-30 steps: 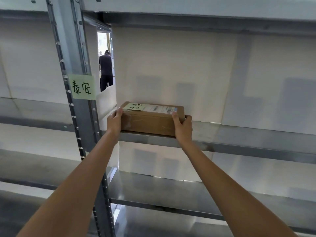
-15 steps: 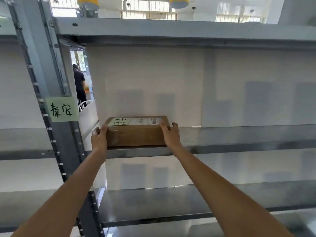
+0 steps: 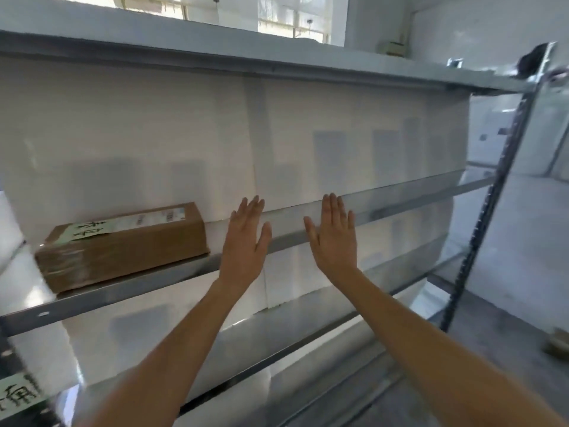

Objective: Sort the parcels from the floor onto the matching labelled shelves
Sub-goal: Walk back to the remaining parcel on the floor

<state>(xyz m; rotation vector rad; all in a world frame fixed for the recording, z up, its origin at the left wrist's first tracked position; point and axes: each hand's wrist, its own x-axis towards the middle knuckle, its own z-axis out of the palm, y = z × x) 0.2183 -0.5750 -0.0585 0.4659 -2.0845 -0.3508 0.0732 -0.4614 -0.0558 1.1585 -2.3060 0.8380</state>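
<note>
Both hands, left hand point(image 3: 244, 241) and right hand point(image 3: 334, 238), have been withdrawn open and empty, since the flat brown cardboard parcel point(image 3: 123, 245) is now seated on the grey metal shelf point(image 3: 400, 206), matching its green label point(image 3: 89, 231).

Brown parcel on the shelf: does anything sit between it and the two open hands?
Nothing visible does. The brown parcel rests on the metal shelf at the left, and only bare shelf edge lies between it and the left hand. The right hand is farther right. Both hands are open and empty.
</note>
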